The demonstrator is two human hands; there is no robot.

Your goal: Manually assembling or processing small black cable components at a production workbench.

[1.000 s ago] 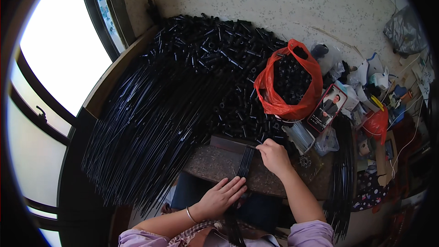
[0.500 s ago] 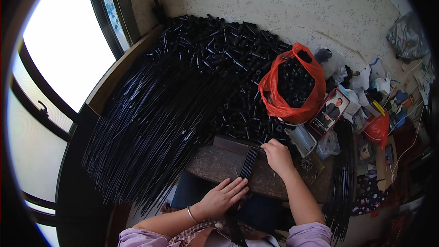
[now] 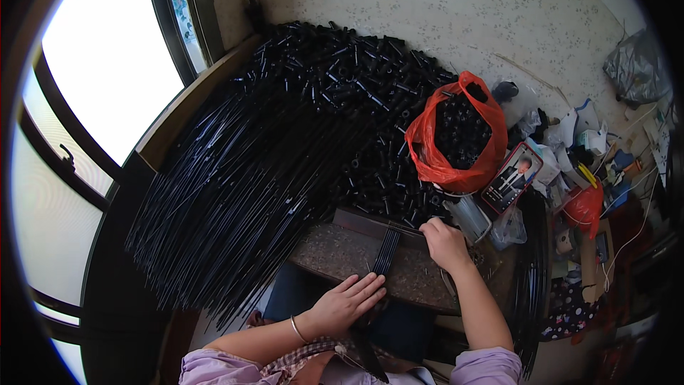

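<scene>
My left hand (image 3: 349, 304) lies flat with its fingers stretched out over the near end of a row of slim black rods (image 3: 387, 249). The rods run side by side across a worn brown board (image 3: 335, 249), up to a dark straight bar (image 3: 360, 222). At the right part of that bar, my right hand (image 3: 447, 245) is closed in a pinch. A thin rod-like piece (image 3: 407, 229) sticks out leftward from its fingertips along the bar; its kind is too small to make out.
Many long black rods (image 3: 221, 192) and a heap of short black tubes (image 3: 335, 64) cover the left and back. A red plastic bag (image 3: 420, 139) holds small black parts. A phone (image 3: 511, 178) leans beside it, and clutter (image 3: 588, 139) fills the right. More rods (image 3: 531, 271) hang there.
My right hand has shifted slightly to the right along the bar, still pinched. My left hand stays flat on the rods. The whole view has tilted a little.
</scene>
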